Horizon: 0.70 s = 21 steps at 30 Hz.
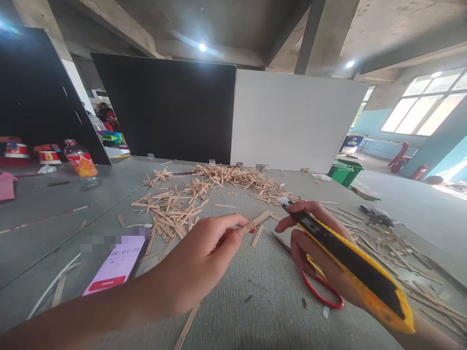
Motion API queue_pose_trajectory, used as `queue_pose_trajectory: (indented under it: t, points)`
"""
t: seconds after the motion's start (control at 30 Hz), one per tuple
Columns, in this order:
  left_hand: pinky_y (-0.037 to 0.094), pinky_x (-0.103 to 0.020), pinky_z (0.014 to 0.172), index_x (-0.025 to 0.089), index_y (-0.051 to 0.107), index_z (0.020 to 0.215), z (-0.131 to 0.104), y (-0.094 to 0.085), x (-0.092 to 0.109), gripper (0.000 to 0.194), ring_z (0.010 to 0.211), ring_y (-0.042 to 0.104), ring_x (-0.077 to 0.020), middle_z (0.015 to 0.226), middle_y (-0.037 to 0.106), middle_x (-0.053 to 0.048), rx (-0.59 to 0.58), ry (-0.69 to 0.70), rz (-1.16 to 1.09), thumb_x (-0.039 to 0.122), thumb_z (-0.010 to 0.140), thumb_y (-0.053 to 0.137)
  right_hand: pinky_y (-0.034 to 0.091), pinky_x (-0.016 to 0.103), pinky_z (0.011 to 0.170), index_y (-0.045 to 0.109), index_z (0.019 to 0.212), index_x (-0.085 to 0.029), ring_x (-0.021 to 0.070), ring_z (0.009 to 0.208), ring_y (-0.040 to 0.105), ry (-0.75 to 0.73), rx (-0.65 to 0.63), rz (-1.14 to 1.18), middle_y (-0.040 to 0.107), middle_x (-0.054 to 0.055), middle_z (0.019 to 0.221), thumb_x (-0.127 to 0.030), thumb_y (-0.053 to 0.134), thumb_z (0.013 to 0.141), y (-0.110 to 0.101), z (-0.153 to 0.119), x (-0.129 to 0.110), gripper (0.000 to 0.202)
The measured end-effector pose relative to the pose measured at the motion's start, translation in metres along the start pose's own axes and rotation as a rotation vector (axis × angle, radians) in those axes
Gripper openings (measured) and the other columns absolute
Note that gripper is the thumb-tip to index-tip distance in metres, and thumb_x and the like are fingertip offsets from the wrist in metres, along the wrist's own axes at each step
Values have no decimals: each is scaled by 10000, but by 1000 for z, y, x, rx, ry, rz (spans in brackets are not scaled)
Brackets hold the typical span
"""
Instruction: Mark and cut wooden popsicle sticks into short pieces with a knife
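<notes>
My left hand (207, 260) pinches a flat wooden craft stick (260, 219) between thumb and fingers. A small dark angular mark shows on the stick near my fingertips. My right hand (321, 243) is wrapped round a yellow and black utility knife (350, 262), its front end pointing up and to the left, close to the stick's far end. Something pale shows at the knife's tip; I cannot make out the blade clearly. Beneath my right hand lies a pair of scissors with red handles (340, 305), partly hidden by the fingers. A loose short stick (257, 235) lies just beyond my left fingertips.
A heap of wooden sticks (233, 176) spreads across the table's back and left. A phone (118, 262) running a timer lies at left, with a drink bottle (80, 163) behind it. Thin strips and scraps (404, 257) litter the right. Black (164, 112) and white panels (292, 119) stand behind.
</notes>
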State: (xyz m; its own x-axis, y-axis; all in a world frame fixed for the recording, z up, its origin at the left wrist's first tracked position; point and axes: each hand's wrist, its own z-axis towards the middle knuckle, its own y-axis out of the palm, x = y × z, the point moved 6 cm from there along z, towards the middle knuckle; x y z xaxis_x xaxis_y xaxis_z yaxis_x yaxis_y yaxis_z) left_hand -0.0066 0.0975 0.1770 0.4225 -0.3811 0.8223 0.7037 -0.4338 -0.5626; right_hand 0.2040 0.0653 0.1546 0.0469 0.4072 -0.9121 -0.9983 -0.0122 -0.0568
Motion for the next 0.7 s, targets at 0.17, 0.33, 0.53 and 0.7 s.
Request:
queue_pose_trajectory:
  t: [0.17, 0.33, 0.53, 0.7]
  points:
    - [339, -233, 511, 238, 654, 1154, -1, -3, 6, 394, 541, 415, -98, 643, 415, 82, -34, 48, 31, 528, 1077, 399, 632, 370, 668, 338, 1558, -377, 244, 911, 746, 45, -247, 14, 416, 167, 1605, -352, 613, 984, -2, -1, -12, 637]
    - [390, -243, 573, 261, 592, 1291, -2, -8, 6, 388, 621, 472, -110, 776, 538, 51, -74, 58, 34, 515, 1083, 386, 645, 475, 757, 407, 1510, -316, 277, 961, 744, 46, -206, 21, 440, 179, 1585, -397, 216, 1072, -13, 7, -12, 485]
    - [349, -258, 572, 234, 663, 1146, -1, -17, 16, 394, 623, 432, -117, 719, 468, 49, -75, 69, 124, 514, 1078, 394, 638, 313, 588, 190, 1591, -404, 159, 683, 688, -19, -116, -444, 645, 122, 1394, -369, 571, 1020, -16, -4, -16, 687]
    - [435, -250, 599, 263, 618, 1271, -3, -13, 11, 361, 652, 529, -120, 795, 623, 33, -227, -12, -12, 436, 1096, 353, 662, 353, 696, 548, 1464, -383, 244, 871, 763, -393, -38, -1038, 740, 76, 1259, -338, 616, 994, -15, -19, -43, 477]
